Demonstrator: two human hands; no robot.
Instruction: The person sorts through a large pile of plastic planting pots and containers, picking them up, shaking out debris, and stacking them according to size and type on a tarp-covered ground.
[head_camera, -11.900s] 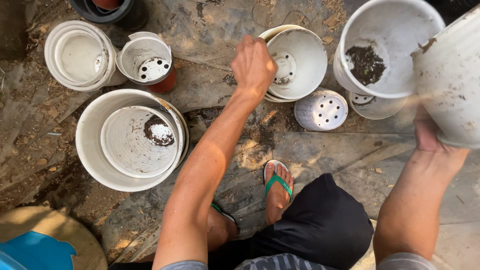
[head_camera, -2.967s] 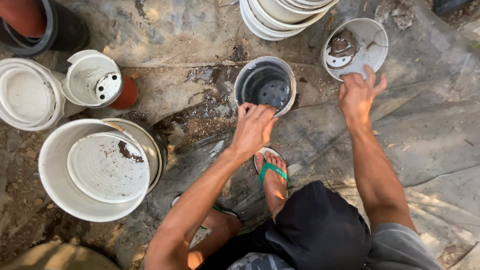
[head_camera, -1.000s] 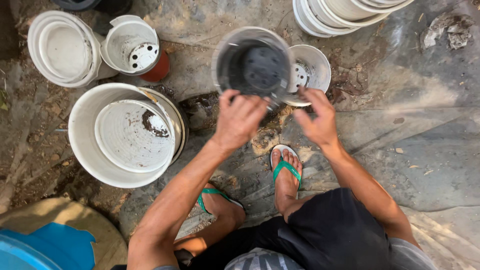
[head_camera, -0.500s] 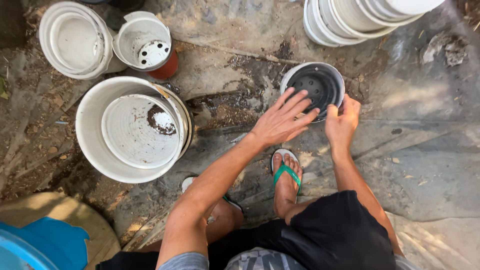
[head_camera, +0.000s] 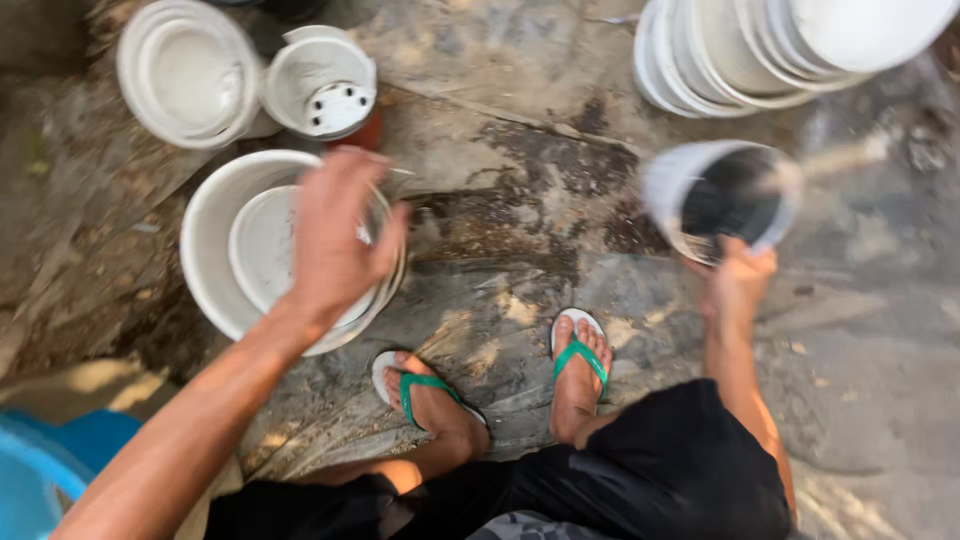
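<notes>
While tilted, pot (head_camera: 722, 197) in right hand (head_camera: 738, 283)

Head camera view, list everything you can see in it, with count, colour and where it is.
Small pot: one, white outside and dark inside, blurred, held at centre right.
Large pots: a nested white set, count unclear, left of centre on the ground.
Stacked pots: white, top left, count unclear.
Pot with drain holes: one, white, top centre-left, over a red-brown pot.
Row of nested pots: white, top right, count unclear.
Tub: one, blue, bottom left corner.
Ground: grey, damp and dirty.
Flip-flops: two, green straps, on both feet.
Shorts: black, bottom.
Left hand: open, above the large pots.
Right hand: gripping the small pot.
</notes>
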